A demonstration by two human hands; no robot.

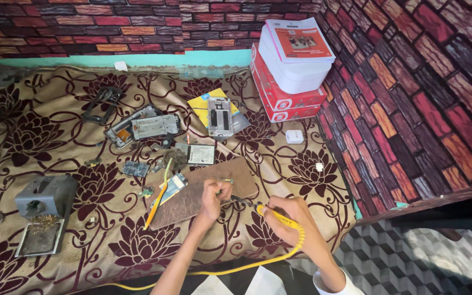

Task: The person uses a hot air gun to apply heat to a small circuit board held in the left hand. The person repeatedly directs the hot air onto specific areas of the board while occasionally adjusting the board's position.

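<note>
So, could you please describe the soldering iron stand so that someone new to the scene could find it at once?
Start from the floral cloth that covers the work surface and go to its near left part, far left of the hands. There sits the soldering iron stand: a grey metal block with a round hole, on a flat tray holding brassy wool. It is the bulkiest grey thing there; the phone parts farther up are flat.

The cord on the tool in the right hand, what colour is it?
Yellow: the cord runs from the right hand, clearest in the head view.
</note>
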